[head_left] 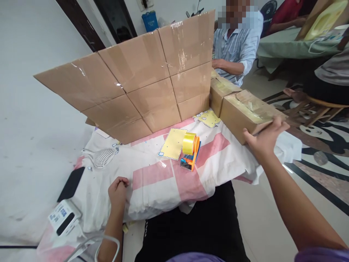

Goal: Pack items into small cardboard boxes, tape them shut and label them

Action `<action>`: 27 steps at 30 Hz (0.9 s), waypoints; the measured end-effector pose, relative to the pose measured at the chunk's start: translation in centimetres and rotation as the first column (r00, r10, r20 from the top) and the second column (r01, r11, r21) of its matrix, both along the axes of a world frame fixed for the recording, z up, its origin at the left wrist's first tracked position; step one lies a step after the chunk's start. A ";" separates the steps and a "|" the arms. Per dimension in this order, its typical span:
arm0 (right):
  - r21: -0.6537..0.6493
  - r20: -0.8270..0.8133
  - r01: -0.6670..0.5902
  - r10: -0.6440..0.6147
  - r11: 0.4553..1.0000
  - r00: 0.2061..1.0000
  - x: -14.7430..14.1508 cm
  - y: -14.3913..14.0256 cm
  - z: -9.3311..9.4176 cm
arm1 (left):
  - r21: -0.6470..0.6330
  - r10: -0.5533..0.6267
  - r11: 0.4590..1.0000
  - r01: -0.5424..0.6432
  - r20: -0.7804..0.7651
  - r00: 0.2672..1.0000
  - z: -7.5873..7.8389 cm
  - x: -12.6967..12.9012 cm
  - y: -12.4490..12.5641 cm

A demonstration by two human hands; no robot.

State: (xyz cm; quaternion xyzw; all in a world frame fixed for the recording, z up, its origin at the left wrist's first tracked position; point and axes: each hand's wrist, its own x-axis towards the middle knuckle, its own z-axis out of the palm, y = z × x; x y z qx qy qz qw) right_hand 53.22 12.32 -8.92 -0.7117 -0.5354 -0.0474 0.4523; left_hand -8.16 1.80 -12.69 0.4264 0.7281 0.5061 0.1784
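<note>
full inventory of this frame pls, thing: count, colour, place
cardboard wall: 1, brown, taped panels, upright at back of table
boxes: 2, brown with yellowish tape, right edge of table
tape dispenser: 1, orange and blue with yellow roll, table centre
yellow sheet: 1, flat, left of dispenser
cloth: 1, white and pink, covers table
strainer: 1, white, on cloth at left
phone: 1, black, left table edge
label device: 1, white, bottom left
other person: 1, striped shirt, seated behind boxes
left hand: fisted, resting on cloth
right hand: grips near box end
</note>
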 end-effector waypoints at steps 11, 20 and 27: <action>0.077 0.025 0.102 -0.104 0.992 0.994 -3.3 -3.1 0.4 | 0.041 0.035 0.998 -0.038 0.089 0.995 0.2 -0.3 0.1; -0.035 0.299 -0.246 0.245 0.969 0.922 -13.2 -8.8 -4.4 | -0.113 0.096 0.990 -0.090 0.051 0.994 7.1 -8.1 12.0; -0.126 0.264 -0.228 0.254 0.965 0.930 -12.0 -7.9 -4.7 | -0.072 0.011 0.997 -0.036 -0.320 0.947 13.4 -13.1 25.4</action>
